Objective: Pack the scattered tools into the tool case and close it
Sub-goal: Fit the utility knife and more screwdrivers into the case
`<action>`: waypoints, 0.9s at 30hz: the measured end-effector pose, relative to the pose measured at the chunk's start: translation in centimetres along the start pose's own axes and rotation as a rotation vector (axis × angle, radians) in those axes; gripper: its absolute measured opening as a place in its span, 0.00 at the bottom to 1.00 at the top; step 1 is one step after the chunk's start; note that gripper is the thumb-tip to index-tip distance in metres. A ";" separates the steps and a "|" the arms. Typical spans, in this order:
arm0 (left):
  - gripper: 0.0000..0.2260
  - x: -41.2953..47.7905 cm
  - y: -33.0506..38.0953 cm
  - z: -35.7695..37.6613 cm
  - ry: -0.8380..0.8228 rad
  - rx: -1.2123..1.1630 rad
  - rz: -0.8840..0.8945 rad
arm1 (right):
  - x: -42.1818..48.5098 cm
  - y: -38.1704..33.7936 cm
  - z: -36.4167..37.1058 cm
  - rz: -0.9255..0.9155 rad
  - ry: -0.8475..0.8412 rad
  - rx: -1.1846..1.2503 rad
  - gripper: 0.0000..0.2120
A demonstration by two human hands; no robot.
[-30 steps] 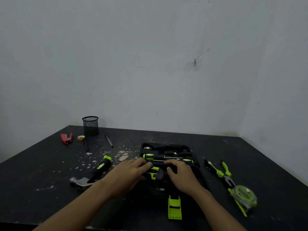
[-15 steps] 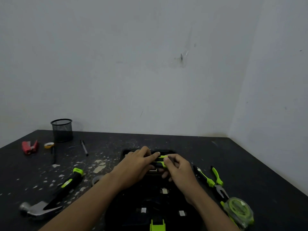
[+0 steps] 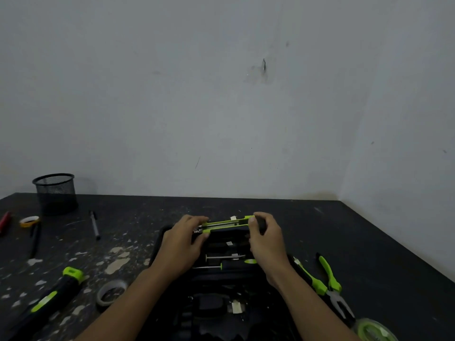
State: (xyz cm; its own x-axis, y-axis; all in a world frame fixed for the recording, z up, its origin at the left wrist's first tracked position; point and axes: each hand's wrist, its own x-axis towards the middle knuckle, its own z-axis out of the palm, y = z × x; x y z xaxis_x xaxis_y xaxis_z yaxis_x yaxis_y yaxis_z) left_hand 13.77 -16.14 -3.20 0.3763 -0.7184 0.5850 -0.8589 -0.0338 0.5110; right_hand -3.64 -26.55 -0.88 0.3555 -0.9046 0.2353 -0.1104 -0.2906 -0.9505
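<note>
The black tool case lies open on the dark table in front of me. Both hands hold a long green-and-black tool, maybe a utility knife, level over the case's far end. My left hand pinches its left end, my right hand grips its right end. Two screwdrivers sit in slots inside the case. A hammer with green-black handle lies at the left, green-handled pliers and a green tape measure at the right.
A roll of tape lies left of the case. Further left at the back are a mesh pen cup, a pen, a small yellow tape roll and a red item. Walls close the back and right.
My view has shifted closer and lower. Both hands have lifted the green tool a little and now hold it by its ends above the case's far edge.
</note>
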 end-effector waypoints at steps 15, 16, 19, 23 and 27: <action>0.14 0.2 -0.3 0.6 -0.153 0.222 -0.234 | 0.2 1.7 1.0 -0.093 -0.085 -0.845 0.22; 0.14 0.2 -0.3 0.6 -0.157 0.230 -0.235 | 0.2 1.6 1.0 -0.091 -0.087 -0.844 0.22; 0.13 0.3 -0.1 0.7 -0.175 0.269 -0.234 | 0.2 1.6 1.1 -0.079 -0.082 -0.840 0.21; 0.13 0.3 0.0 0.7 -0.192 0.292 -0.250 | 0.0 1.7 1.2 -0.090 -0.063 -0.857 0.17; 0.13 0.5 0.1 0.7 -0.190 0.278 -0.276 | -0.2 1.6 1.3 -0.126 -0.046 -0.882 0.16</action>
State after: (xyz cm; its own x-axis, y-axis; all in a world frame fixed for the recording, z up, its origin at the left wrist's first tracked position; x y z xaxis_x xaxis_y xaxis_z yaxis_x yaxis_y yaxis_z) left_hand 13.66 -16.95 -3.29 0.5566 -0.7704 0.3108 -0.8057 -0.4094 0.4280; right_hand -2.66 -26.44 -2.73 0.4478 -0.8420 0.3010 -0.7355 -0.5382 -0.4116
